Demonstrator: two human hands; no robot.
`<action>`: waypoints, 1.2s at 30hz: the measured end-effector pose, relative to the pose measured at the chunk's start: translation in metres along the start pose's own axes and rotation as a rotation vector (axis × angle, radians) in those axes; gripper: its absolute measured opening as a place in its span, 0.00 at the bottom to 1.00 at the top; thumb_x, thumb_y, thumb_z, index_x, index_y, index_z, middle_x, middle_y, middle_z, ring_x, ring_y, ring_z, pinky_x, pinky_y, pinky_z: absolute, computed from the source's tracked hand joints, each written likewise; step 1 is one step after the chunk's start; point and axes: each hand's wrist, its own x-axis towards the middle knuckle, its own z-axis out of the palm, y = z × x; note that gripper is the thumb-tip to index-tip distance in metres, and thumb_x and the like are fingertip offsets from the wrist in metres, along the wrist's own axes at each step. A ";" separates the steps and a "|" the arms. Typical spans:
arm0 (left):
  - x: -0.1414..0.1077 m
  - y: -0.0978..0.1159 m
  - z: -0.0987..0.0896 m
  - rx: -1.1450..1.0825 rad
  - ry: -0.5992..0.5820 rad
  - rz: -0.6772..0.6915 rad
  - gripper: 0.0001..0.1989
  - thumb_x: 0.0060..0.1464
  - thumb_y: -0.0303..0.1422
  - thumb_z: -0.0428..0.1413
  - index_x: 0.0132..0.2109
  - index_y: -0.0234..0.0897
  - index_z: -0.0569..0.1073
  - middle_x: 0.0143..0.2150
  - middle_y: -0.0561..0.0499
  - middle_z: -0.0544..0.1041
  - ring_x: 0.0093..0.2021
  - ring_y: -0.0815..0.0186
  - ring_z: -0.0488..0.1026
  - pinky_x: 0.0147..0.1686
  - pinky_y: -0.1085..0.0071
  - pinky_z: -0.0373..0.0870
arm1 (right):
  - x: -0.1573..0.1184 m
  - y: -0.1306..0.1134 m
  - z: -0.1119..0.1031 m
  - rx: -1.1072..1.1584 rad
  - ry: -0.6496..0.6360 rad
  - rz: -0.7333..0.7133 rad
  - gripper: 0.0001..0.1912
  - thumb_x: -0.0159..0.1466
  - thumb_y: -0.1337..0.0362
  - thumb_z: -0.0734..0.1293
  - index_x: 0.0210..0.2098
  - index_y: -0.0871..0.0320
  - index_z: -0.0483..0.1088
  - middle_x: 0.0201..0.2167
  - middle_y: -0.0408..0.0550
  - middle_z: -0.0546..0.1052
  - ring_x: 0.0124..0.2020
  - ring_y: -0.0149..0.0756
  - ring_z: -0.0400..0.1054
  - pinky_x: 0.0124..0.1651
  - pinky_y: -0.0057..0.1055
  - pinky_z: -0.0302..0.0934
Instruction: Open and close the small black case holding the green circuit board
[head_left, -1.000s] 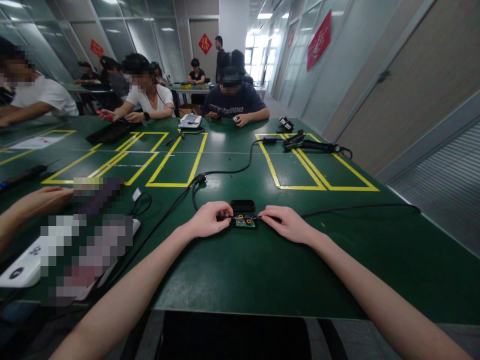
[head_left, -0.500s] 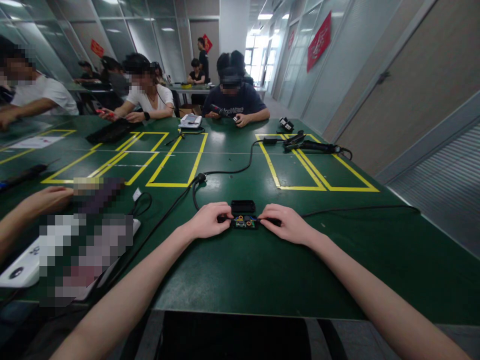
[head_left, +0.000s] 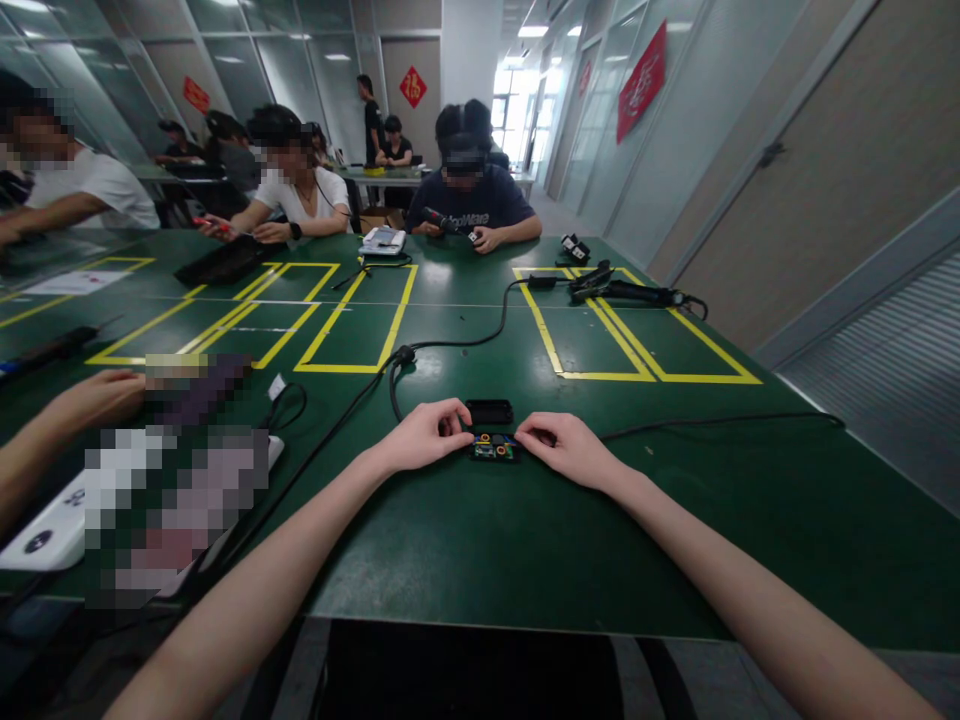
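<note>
A small open black plastic case [head_left: 495, 453] lies on the green table in front of me, with a circuit board and copper-coloured ring coils showing inside. Its black lid or other half [head_left: 489, 411] lies just behind it. At the case's left end, my left hand [head_left: 427, 434] is closed, thumb and fingers bent in to the edge. The fingertips of my right hand [head_left: 559, 443] are pinched together at the right end. A black cable runs behind each hand towards the case; my fingers hide where they meet it.
Black cables [head_left: 465, 345] cross the table, with a dark tool [head_left: 630, 292] at the far right. Yellow tape [head_left: 341, 369] marks rectangles. On my left are a co-worker's hand [head_left: 101, 400] and a white device [head_left: 56, 530]. Several people sit across the table.
My left hand's fingers have shifted slightly at the case's left end, the index finger looking a little higher. My right hand stays at the right end. A person in the background has moved left.
</note>
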 end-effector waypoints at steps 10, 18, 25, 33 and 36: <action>0.003 -0.004 -0.001 0.228 0.064 0.010 0.14 0.57 0.37 0.61 0.49 0.38 0.76 0.30 0.55 0.75 0.31 0.66 0.70 0.35 0.70 0.66 | 0.003 0.000 0.002 -0.044 0.056 0.040 0.10 0.66 0.58 0.66 0.31 0.55 0.72 0.22 0.41 0.70 0.24 0.31 0.62 0.29 0.29 0.52; 0.004 -0.009 0.004 0.394 0.026 0.104 0.14 0.67 0.35 0.53 0.53 0.40 0.80 0.41 0.47 0.78 0.42 0.61 0.75 0.45 0.66 0.71 | 0.006 0.007 0.008 -0.062 0.206 0.055 0.17 0.63 0.57 0.69 0.50 0.54 0.75 0.41 0.50 0.75 0.40 0.42 0.71 0.44 0.39 0.67; 0.001 -0.008 0.003 0.372 0.024 0.130 0.14 0.66 0.34 0.54 0.52 0.40 0.81 0.44 0.47 0.79 0.43 0.62 0.76 0.49 0.66 0.72 | 0.010 0.008 0.010 0.178 0.198 0.108 0.16 0.63 0.56 0.69 0.49 0.55 0.74 0.40 0.50 0.79 0.40 0.42 0.72 0.44 0.40 0.68; 0.000 -0.002 0.000 0.336 0.051 0.136 0.11 0.63 0.33 0.57 0.47 0.41 0.82 0.46 0.46 0.82 0.46 0.60 0.78 0.50 0.64 0.72 | 0.011 0.000 0.014 0.589 0.168 0.186 0.17 0.59 0.57 0.71 0.45 0.56 0.69 0.35 0.46 0.81 0.32 0.35 0.74 0.38 0.34 0.68; -0.001 0.001 0.000 0.287 0.097 0.088 0.07 0.60 0.33 0.59 0.43 0.39 0.80 0.40 0.49 0.83 0.40 0.62 0.78 0.43 0.66 0.73 | 0.011 -0.001 0.016 0.613 0.191 0.176 0.17 0.58 0.57 0.72 0.44 0.55 0.69 0.35 0.46 0.81 0.33 0.35 0.75 0.40 0.35 0.70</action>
